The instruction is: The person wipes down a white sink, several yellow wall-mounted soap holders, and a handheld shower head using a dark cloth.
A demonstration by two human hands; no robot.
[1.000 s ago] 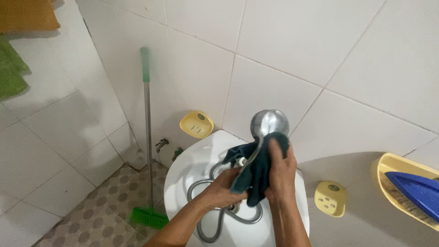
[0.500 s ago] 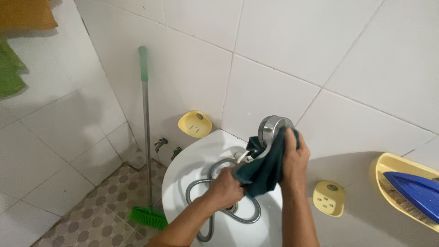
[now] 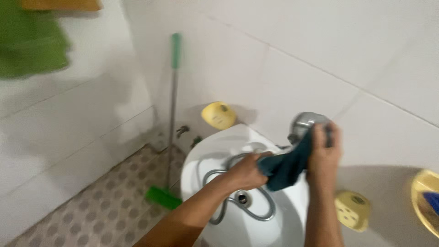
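The frame is blurred by camera motion. My right hand (image 3: pixel 323 153) presses a dark teal cloth (image 3: pixel 287 165) against the round chrome shower head (image 3: pixel 305 123), above the white basin (image 3: pixel 292 210). My left hand (image 3: pixel 247 171) grips the handle end of the shower head, hidden under the lower part of the cloth. The coiled metal hose (image 3: pixel 247 212) lies in the basin around the drain (image 3: pixel 242 198).
A green-handled broom (image 3: pixel 172 114) leans in the wall corner, head on the patterned floor. Yellow soap dishes (image 3: pixel 218 114) (image 3: pixel 351 209) hang on the tiled wall either side of the basin. A yellow tray (image 3: pixel 425 201) sits at far right. A green towel (image 3: pixel 32 45) hangs upper left.
The view has swung left and blurred. The shower head has tipped lower and my right hand with the cloth has slid over its face.
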